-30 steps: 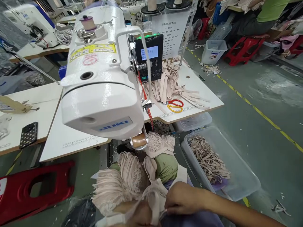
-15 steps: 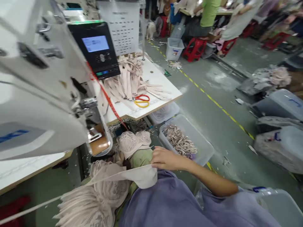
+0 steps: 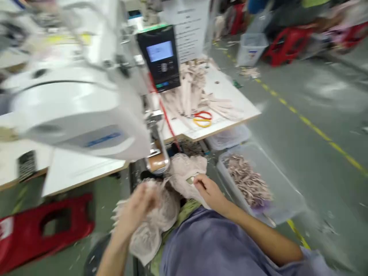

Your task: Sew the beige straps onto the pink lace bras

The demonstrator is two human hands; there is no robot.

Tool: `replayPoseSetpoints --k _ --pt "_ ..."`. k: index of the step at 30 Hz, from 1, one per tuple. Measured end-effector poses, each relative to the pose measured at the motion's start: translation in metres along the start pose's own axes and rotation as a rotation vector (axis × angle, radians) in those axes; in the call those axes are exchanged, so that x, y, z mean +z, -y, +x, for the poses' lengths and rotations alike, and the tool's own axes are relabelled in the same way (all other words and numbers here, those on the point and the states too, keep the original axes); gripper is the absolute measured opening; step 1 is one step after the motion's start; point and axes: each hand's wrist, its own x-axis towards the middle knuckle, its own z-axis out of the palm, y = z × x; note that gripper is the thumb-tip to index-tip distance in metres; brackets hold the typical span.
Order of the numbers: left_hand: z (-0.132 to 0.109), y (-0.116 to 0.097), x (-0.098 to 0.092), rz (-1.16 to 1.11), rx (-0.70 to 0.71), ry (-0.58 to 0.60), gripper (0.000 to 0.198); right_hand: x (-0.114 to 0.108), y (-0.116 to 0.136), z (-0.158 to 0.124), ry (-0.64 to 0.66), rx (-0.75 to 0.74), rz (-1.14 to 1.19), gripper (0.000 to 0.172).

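Note:
A pale pink lace bra (image 3: 184, 168) lies across my lap beside the sewing machine (image 3: 86, 111). My right hand (image 3: 211, 193) is closed, thumb and fingertips pinching the edge of this bra at its right side. My left hand (image 3: 143, 201) is over the bra's left side and a pile of similar bras (image 3: 162, 224); it is smeared by motion, so its grip is unclear. Below and to the left of my hands, the piled lace cups spread over my lap. The machine's small metal arm (image 3: 157, 161) stands just beyond the bra.
On the white tabletop (image 3: 241, 105) lie pink fabric strips (image 3: 189, 88) and red-and-yellow-handled scissors (image 3: 202, 119). A black control panel (image 3: 158, 57) stands behind. To the right, a clear bin (image 3: 281, 191) holds fabric scraps. A red stool (image 3: 46, 226) is at lower left.
The view has swung left, and my left hand has come into it. The pale band stretched leftward from my right hand no longer shows that way; my right hand now pinches the bra's edge.

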Motion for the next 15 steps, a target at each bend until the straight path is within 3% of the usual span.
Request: replayPoseSetpoints --k 3,7,11,15 --pt "-0.012 -0.015 0.004 0.021 0.029 0.078 0.032 0.002 0.03 0.015 0.196 -0.004 0.12 0.023" --pt "-0.014 -0.033 0.014 0.124 0.181 0.027 0.027 -0.001 0.061 0.026 0.313 0.018 0.163 0.028" --pt "-0.02 -0.027 0.02 0.29 0.274 -0.01 0.035 0.002 0.068 0.031 0.376 0.073 0.232 0.033" --pt "-0.024 -0.018 0.023 0.466 0.362 0.008 0.013 0.005 0.065 0.037 0.551 0.145 0.392 0.037"
